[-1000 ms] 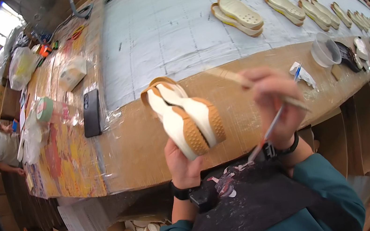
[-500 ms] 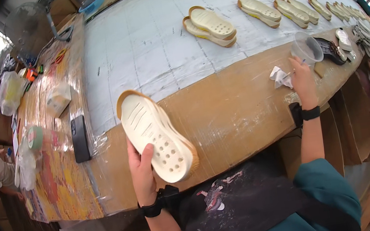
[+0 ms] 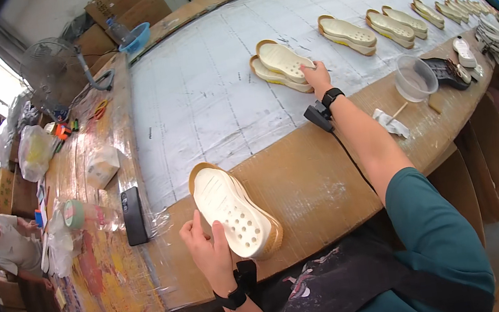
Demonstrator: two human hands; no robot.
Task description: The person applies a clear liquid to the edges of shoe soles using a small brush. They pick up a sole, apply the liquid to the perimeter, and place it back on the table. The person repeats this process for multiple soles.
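The right hand (image 3: 317, 77) is stretched far out to a stacked pair of cream shoe soles with tan edges (image 3: 281, 62). That pair lies on the flat white sheet (image 3: 192, 113) over the back of the long bench covered in brown cardboard (image 3: 311, 185). The step in hand looks like fetching: the right fingers are at the near end of the far pair, by its little round holes. It is hard to see how tightly they are bent, so one cannot tell if they have a grip. Picking up this pair would seem to need the thumb on top and the fingers under both soles (a pinch on the top one could leave the bottom one behind).

The left hand (image 3: 210, 251) is loose, its thumb and fingers spread apart, holding nothing. Another stack of cream soles with tan edges (image 3: 219, 192) sits on the cardboard, just to the right of those fingers. The thumb tip is right by its left side, but one cannot tell if they touch. More cream soles in a row (image 3: 397, 26) run off to the right, past the far pair.
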